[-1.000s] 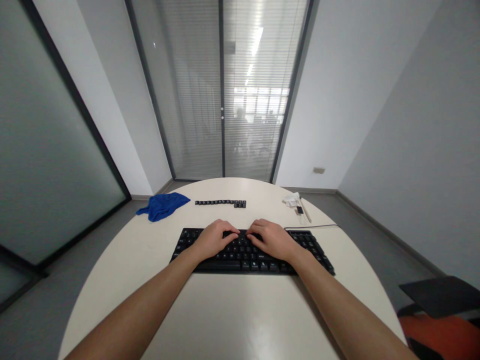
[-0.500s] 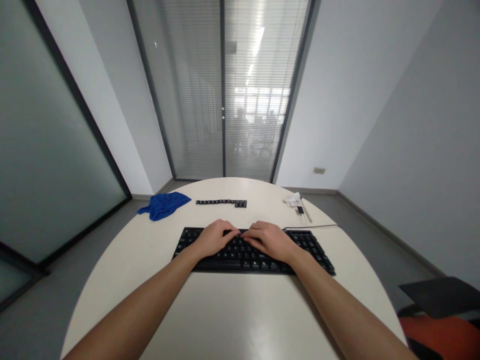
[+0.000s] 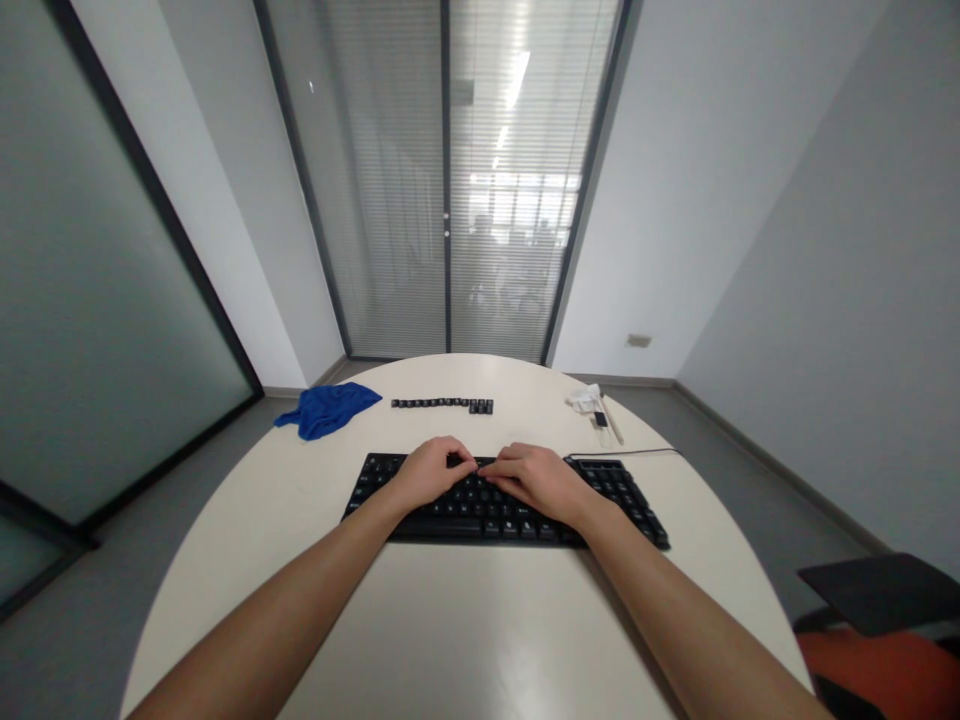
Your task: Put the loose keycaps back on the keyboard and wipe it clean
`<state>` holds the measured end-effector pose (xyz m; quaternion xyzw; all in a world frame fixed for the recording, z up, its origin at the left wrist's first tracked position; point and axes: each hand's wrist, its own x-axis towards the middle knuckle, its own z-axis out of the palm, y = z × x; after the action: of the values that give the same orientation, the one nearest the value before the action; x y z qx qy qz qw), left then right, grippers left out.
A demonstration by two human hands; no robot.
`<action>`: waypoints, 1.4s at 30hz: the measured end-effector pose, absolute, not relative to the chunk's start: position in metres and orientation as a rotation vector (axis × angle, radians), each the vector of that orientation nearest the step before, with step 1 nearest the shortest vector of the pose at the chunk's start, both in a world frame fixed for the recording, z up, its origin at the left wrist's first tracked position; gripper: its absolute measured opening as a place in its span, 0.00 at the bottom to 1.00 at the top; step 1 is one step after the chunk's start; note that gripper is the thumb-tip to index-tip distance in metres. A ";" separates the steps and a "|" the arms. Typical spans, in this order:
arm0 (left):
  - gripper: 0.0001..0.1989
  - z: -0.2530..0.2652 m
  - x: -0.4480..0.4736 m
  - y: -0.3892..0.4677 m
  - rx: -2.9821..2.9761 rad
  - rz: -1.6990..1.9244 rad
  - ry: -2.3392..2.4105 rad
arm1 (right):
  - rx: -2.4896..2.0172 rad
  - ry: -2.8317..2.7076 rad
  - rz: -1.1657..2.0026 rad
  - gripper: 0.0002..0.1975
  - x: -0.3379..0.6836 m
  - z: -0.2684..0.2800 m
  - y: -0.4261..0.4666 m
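Note:
A black keyboard [image 3: 469, 510] lies flat on the table, and both hands are over its upper middle. My left hand [image 3: 431, 473] has thumb and index finger brought together in a pinch at the upper rows of keys. Facing it, my right hand [image 3: 538, 478] is closed, its fingertips pressed together almost against the left fingertips. Whatever is between the fingers is too small to make out. Beyond the keyboard, several loose black keycaps [image 3: 481, 407] stand in a long row, with a short second row at the right end.
A crumpled blue cloth [image 3: 328, 410] lies at the table's back left. Toward the back right are a white crumpled item [image 3: 583, 399], a thin pale stick [image 3: 613, 425] and a small black-and-white object [image 3: 601, 420]. The keyboard cable [image 3: 637, 452] runs right. A chair [image 3: 877, 655] stands at lower right.
The left thumb and index finger have shifted very slightly and pinch at the same spot. The right hand and the keyboard have hardly moved.

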<state>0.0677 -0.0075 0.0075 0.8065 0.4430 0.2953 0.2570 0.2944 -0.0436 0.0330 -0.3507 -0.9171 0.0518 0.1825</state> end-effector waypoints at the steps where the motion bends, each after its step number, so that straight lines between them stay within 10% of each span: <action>1: 0.06 0.008 0.068 -0.007 2.184 0.799 1.201 | -0.991 -2.587 0.146 0.15 0.294 0.033 -0.043; 42: 0.04 0.005 0.068 -0.008 2.305 0.819 1.185 | -1.001 -2.582 0.107 0.10 0.287 0.028 -0.044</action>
<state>0.0684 -0.0077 0.0049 0.8290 0.4264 0.2946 0.2101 0.2873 -0.0443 0.0279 -0.3552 -0.9157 0.0381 0.1840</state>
